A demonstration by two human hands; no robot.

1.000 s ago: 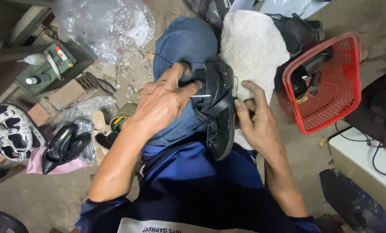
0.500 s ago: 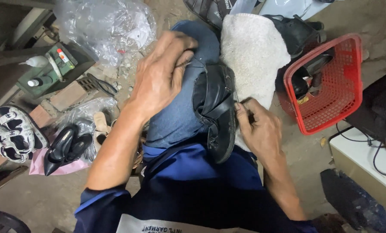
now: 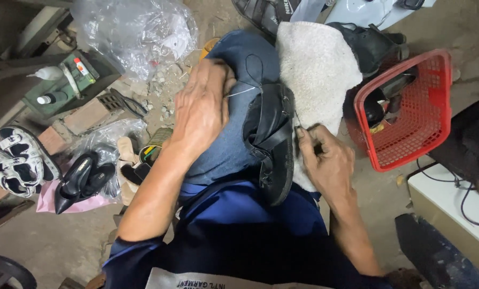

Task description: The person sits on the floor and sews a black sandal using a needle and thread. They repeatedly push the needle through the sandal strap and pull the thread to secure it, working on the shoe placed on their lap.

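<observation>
A black sandal point(image 3: 274, 140) lies wedged between my knees, one in blue jeans point(image 3: 234, 134), the other draped with a white towel point(image 3: 314, 69). My left hand point(image 3: 202, 109) is raised over the left knee, fingers closed on a thin thread point(image 3: 243, 92) that runs taut toward the sandal. My right hand point(image 3: 327, 158) rests against the sandal's right edge, thumb and finger pinched on a thin needle-like tool point(image 3: 298, 122) at the sole's rim.
A red plastic basket point(image 3: 405, 115) with tools stands at right. A clear plastic bag point(image 3: 135, 32) and a green box point(image 3: 70, 80) lie upper left. Black heels point(image 3: 81, 179) and patterned sandals point(image 3: 14, 160) sit on the floor at left. A white box with cables point(image 3: 453, 208) is lower right.
My left hand lifted off the sandal and moved up and left, drawing the thread out. My right hand closed from flat on the towel to a pinch at the sandal's edge.
</observation>
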